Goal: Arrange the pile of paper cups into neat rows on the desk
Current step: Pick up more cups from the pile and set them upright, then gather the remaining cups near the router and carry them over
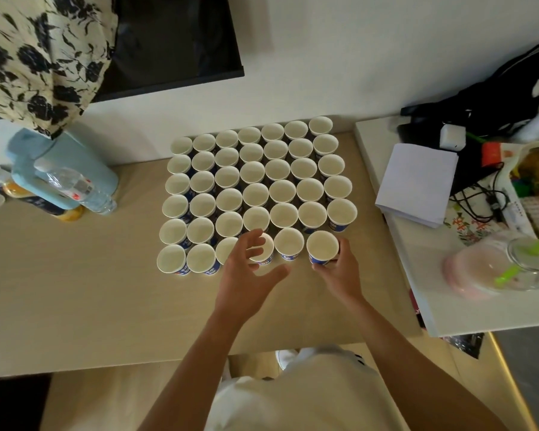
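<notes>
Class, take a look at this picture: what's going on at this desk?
A person is setting paper cups upright in rows on a desk. The right hand grips a cup at the right end of the front row. The left hand is open, fingers spread over that row's middle cups. Five full rows stand behind, and the front row looks one cup short.

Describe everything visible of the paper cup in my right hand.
The white paper cup with a blue printed wall is upright, mouth up, empty, at the right end of the nearest row on the beige wooden desk. Its rim is round, undented. The right hand grips its lower wall. A narrow gap separates it from the neighbouring paper cup. Whether its base touches the desk is hidden.
</notes>
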The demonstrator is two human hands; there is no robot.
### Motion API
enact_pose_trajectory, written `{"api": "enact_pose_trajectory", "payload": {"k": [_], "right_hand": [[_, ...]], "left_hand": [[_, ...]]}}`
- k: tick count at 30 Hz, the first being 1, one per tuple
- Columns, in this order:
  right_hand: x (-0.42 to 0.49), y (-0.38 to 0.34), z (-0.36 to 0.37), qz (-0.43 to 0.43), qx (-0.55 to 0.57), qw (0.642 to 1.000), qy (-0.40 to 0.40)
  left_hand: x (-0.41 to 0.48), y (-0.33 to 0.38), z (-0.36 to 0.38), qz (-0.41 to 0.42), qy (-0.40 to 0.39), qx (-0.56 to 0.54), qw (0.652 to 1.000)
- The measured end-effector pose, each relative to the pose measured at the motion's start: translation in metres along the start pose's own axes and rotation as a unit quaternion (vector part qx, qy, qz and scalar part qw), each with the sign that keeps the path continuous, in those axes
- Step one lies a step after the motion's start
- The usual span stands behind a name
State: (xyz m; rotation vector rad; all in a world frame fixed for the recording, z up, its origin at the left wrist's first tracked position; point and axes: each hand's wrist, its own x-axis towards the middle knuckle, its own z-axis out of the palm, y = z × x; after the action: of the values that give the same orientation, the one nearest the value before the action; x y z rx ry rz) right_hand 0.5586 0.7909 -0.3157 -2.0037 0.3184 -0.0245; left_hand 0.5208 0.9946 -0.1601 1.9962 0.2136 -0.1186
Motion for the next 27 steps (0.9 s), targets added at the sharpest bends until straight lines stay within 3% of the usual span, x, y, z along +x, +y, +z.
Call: {"api": "enact_pose_trajectory", "payload": {"k": [23, 27], "right_hand": [[0.014, 0.011, 0.006, 0.035, -0.017, 0.999, 0.004], [-0.004, 0.000, -0.014, 0.030, -0.026, 0.998, 0.040]], "left_hand": [[-0.002, -0.008, -0.008, -0.020, 0.019, -0.016, 0.999], [-0.002, -0.010, -0.012, -0.022, 0.036, -0.031, 0.999]]}}
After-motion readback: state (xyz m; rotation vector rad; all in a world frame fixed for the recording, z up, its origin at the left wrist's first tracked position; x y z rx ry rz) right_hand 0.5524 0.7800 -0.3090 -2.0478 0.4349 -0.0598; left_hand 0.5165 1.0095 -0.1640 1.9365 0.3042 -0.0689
